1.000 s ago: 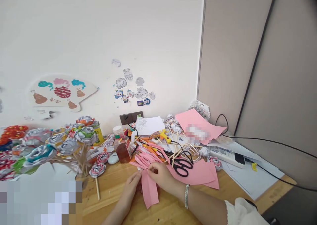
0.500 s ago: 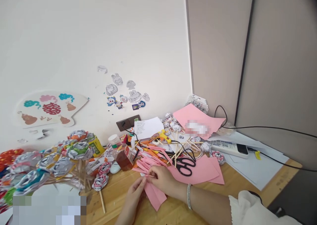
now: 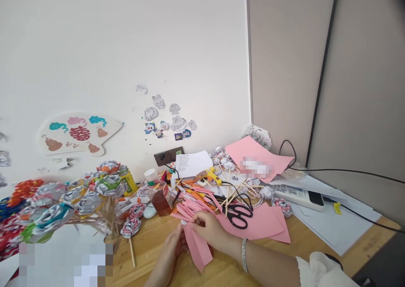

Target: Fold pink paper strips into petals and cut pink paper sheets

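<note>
Paper strip [image 3: 198, 248], pink, between both hands [image 3: 173, 245] [image 3: 210, 231]

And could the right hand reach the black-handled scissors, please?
Probably yes: the scissors lie close beyond the right hand, handles uncovered, though that hand is pinching the folded pink paper.

Scene is covered by one view, fr. head-worn cam., aimed fwd. & down. Hands [image 3: 209, 231] are shown fr. above at close range, lower ctr.; worktop [image 3: 144, 257] is viewed obliquely, w/ wall [image 3: 126, 38] faced beyond & grey panel [image 3: 370, 89] at rt.
</note>
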`<state>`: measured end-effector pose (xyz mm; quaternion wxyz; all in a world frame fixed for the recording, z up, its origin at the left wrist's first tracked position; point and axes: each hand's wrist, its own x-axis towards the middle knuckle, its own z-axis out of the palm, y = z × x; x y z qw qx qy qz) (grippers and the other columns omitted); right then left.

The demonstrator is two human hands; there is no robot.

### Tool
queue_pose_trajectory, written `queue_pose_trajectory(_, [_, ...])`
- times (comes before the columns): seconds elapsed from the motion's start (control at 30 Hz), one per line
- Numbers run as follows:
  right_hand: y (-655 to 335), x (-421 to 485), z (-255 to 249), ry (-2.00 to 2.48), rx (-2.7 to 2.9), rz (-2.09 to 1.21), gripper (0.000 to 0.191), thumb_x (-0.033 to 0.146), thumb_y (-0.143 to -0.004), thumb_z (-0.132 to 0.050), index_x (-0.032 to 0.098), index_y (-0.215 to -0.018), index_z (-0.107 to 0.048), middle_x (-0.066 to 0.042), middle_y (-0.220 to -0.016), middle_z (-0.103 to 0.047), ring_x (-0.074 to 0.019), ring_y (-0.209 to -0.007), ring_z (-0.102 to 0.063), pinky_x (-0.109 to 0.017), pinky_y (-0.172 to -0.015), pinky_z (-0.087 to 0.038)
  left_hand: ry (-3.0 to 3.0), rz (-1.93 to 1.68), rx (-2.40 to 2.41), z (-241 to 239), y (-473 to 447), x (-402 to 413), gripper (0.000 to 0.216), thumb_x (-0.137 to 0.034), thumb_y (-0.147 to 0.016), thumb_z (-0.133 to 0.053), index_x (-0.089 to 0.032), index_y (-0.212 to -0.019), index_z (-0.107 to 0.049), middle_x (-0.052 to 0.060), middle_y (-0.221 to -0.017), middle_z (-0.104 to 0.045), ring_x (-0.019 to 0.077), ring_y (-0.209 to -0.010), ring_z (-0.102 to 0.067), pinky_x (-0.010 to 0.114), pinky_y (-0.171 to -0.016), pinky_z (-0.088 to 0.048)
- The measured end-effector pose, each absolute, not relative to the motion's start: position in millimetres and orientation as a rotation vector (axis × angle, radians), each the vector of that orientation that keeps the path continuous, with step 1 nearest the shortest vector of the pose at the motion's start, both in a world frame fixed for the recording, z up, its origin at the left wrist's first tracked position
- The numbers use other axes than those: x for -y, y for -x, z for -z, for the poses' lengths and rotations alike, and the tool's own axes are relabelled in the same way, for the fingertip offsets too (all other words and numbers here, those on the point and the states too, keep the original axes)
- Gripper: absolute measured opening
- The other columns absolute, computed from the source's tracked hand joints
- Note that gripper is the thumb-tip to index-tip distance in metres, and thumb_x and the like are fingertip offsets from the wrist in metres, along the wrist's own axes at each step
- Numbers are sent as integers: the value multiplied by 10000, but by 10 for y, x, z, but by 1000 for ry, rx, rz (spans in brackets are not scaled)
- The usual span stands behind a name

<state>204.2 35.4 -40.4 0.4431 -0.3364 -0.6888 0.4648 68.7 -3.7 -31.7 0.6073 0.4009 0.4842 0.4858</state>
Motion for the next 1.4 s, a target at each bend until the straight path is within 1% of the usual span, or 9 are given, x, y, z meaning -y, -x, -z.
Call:
queue_pose_trajectory(0.07, [-2039, -355, 413, 826, 1711, -1132, 65, 191, -707, -502, 170, -716, -562, 1, -690, -567, -122, -648, -508, -211, -563, -380, -901, -1085, -1111, 338, -668, 12, 514, -637, -533, -572, -139, -641, -633, 46, -517, -616, 167, -451, -541, 253, -417, -363])
queue_pose_trajectory(0.17, [-2035, -346, 408, 809, 1732, -1104, 63, 191, -709, -499, 171, -707, -559, 6, -687, -563, -117, -646, -508, -206, -563, -379, -940, -1179, -1066, 318, -686, 50, 340, -490, -646, -588, -166, -737, -634, 18, -581, -626, 145, -518, -554, 250, -518, -404])
queue_pose_trajectory(0.23, [-2035, -334, 396, 803, 1753, -1078, 71, 198, -716, -496, 170, -702, -560, 8, -672, -559, -114, -636, -505, -205, -560, -378, -972, -1188, -1064, 279, -718, 95, 278, -433, -670, -595, -162, -720, -630, 10, -574, -615, 138, -530, -549, 248, -543, -409])
queue_pose_trajectory(0.4, [-2054, -302, 364, 804, 1793, -1007, 81, 168, -715, -487, 166, -705, -568, 7, -658, -552, -109, -618, -495, -205, -557, -375, -1005, -1146, -1098, 218, -745, 123, 301, -440, -668, -593, -146, -720, -627, 25, -594, -626, 146, -567, -556, 253, -561, -409])
queue_pose_trajectory(0.5, [-2067, -297, 358, 785, 1815, -1002, 99, 134, -709, -476, 170, -718, -568, 7, -672, -555, -109, -624, -494, -205, -557, -374, -1020, -1105, -1137, 227, -729, 104, 311, -439, -635, -625, -135, -697, -622, 22, -552, -613, 131, -513, -538, 238, -519, -390])
queue_pose_trajectory(0.67, [-2072, -308, 387, 803, 1850, -982, 85, 187, -733, -490, 172, -723, -573, 4, -661, -548, -110, -607, -482, -211, -547, -370, -992, -1147, -1114, 182, -761, 138, 321, -463, -663, -580, -143, -674, -614, 16, -552, -607, 137, -522, -532, 258, -554, -402])
queue_pose_trajectory(0.8, [-2074, -294, 401, 819, 1858, -940, 77, 189, -731, -496, 175, -730, -572, 10, -648, -535, -105, -594, -466, -212, -544, -361, -1052, -1120, -1130, 152, -773, 158, 293, -431, -648, -611, -139, -634, -596, -10, -549, -575, 120, -539, -505, 242, -571, -393])
queue_pose_trajectory(1.03, [-2039, -246, 415, 820, 1669, -1165, 76, 209, -734, -489, 162, -715, -546, 10, -650, -523, -109, -600, -473, -214, -543, -373, -1202, -1096, -1217, 260, -707, 81, 295, -424, -640, -618, -139, -580, -574, -46, -502, -513, 89, -491, -416, 202, -497, -308])
queue_pose_trajectory(1.4, [-2075, -316, 399, 785, 1595, -1301, 77, 225, -704, -529, 159, -667, -544, 7, -650, -539, -117, -627, -507, -225, -584, -400, -1240, -1042, -1284, 240, -734, 86, 314, -461, -619, -612, -147, -634, -607, -29, -553, -552, 107, -512, -450, 211, -506, -345])
